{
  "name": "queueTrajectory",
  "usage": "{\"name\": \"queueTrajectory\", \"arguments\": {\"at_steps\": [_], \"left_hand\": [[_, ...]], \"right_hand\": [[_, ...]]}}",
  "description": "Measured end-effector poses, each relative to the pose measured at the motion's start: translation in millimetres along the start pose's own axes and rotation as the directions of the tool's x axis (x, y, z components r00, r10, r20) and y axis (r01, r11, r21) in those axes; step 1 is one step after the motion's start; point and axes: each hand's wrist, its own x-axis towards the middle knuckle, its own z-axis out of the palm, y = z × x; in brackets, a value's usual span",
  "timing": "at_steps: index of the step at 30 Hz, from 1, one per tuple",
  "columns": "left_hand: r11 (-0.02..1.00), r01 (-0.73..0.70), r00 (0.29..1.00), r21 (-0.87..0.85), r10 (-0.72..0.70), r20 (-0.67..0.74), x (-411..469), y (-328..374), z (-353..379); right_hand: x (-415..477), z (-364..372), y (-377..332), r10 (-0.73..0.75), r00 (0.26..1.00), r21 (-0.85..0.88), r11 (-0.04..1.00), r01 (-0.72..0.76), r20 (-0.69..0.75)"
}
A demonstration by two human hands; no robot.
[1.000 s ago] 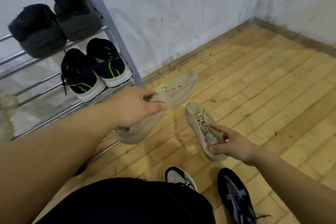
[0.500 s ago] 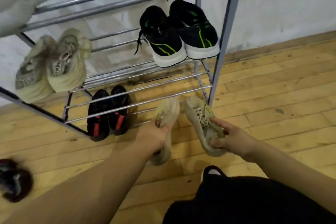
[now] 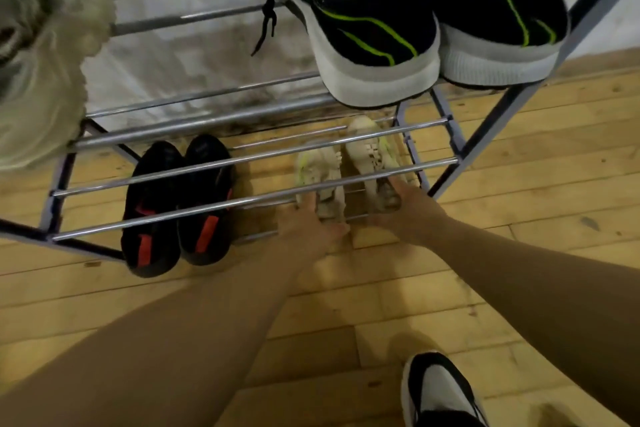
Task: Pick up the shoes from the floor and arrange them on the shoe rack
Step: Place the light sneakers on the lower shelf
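Two cream shoes with green accents sit side by side under the lowest bars of the metal shoe rack (image 3: 242,158), at its right end. My left hand (image 3: 308,224) grips the heel of the left cream shoe (image 3: 320,166). My right hand (image 3: 408,206) grips the heel of the right cream shoe (image 3: 370,152). The chrome bars cross over both shoes and partly hide them.
A black pair with red stripes (image 3: 176,204) stands to the left at the same level. A black and green pair (image 3: 415,21) fills the shelf above, and a pale pair (image 3: 38,59) sits at upper left. A black and white shoe (image 3: 440,392) is on my foot on the wooden floor.
Both hands have pushed the cream shoes forward from in front of the rack to under its lowest bars. My view has moved closer to the rack and lower.
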Motion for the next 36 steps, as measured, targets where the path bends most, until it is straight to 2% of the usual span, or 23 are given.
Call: {"name": "queueTrajectory", "arguments": {"at_steps": [4,6,12,16,18,20,22,25,30,32,34,36], "left_hand": [[0.995,-0.069,0.997,-0.075,0.07,0.013,-2,-4,-7],[0.988,-0.096,0.995,-0.12,0.091,-0.047,-11,-3,-8],[0.977,-0.154,0.978,-0.146,0.13,-0.163,-34,-8,12],[0.959,-0.223,0.947,-0.175,0.17,-0.272,-28,0,23],[0.959,-0.213,0.943,-0.186,0.152,-0.296,-17,11,25],[0.968,-0.195,0.957,-0.16,0.153,-0.246,-3,22,26],[0.977,-0.205,0.967,-0.051,0.194,-0.164,7,30,28],[0.964,-0.256,0.955,0.072,0.264,-0.136,13,30,30],[0.942,-0.306,0.935,0.139,0.325,-0.143,14,24,31],[0.941,-0.319,0.936,0.115,0.332,-0.119,10,27,28],[0.942,-0.327,0.94,0.078,0.333,-0.074,3,26,24],[0.938,-0.332,0.937,0.105,0.34,-0.077,-14,26,21]], "right_hand": [[-1,5,-4,-0.042,0.996,-0.157,0.987,0.029,-0.079],[-7,7,-2,0.0,0.991,-0.129,0.992,-0.018,-0.135],[-17,8,8,-0.068,0.962,-0.176,0.984,0.021,-0.263],[-11,2,4,-0.022,0.948,-0.146,0.989,-0.025,-0.316],[-6,3,4,-0.004,0.951,-0.13,0.991,-0.039,-0.309],[-3,3,5,-0.012,0.959,-0.153,0.988,-0.033,-0.282],[0,3,8,-0.035,0.968,-0.216,0.976,-0.021,-0.25],[2,5,13,-0.053,0.967,-0.234,0.972,-0.006,-0.247],[4,6,15,-0.079,0.967,-0.24,0.971,0.019,-0.243],[4,2,13,-0.098,0.975,-0.3,0.953,0.034,-0.201],[-7,-6,12,-0.222,0.967,-0.459,0.877,0.143,-0.123],[-31,-17,14,-0.405,0.914,-0.61,0.733,0.3,-0.038]]}}
